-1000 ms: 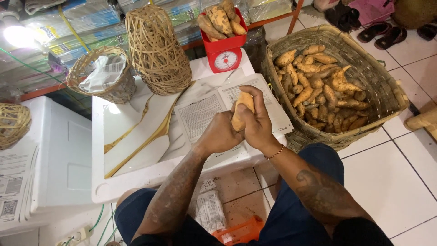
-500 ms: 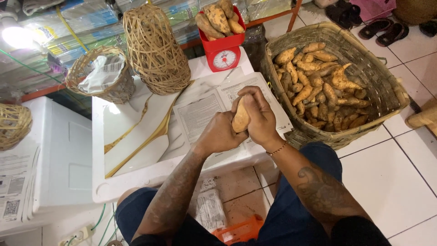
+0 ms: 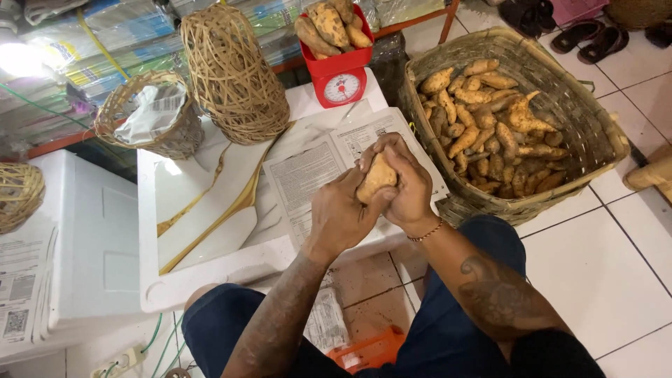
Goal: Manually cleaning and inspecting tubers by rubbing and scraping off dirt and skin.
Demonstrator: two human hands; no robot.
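At the bottom of the view, closest to us, we see the person's knees in dark blue shorts, with two tattooed forearms reaching up and away over a tiled floor. Both hands meet in the middle and close around one sweet potato (image 3: 376, 178), a pale orange tuber held upright above the near edge of a white foam box lid (image 3: 210, 280) that serves as a table. The left hand (image 3: 341, 213) cups it from below and behind, fingers curled snugly around it. The right hand (image 3: 408, 183), with a thin bracelet at the wrist, wraps over its top and right side.

Compared with a second ago, we find the tuber a little more upright and more deeply covered by the right hand, whose fingers have slid over the top. The hands have barely shifted over the lid, so we judge this as turning or rubbing in the grip, not setting down.

Beneath the hands lie printed paper sheets (image 3: 315, 168) spread on the lid, and to the left some long yellowish strips (image 3: 210, 210). Farther on stands a tall woven cage-like basket (image 3: 231, 70), with a smaller woven basket (image 3: 150, 115) holding crumpled paper at its left. At the far edge sits a red kitchen scale (image 3: 341, 78) piled with more tubers. To the right, on the floor, a large woven basket (image 3: 595, 126) holds many sweet potatoes.
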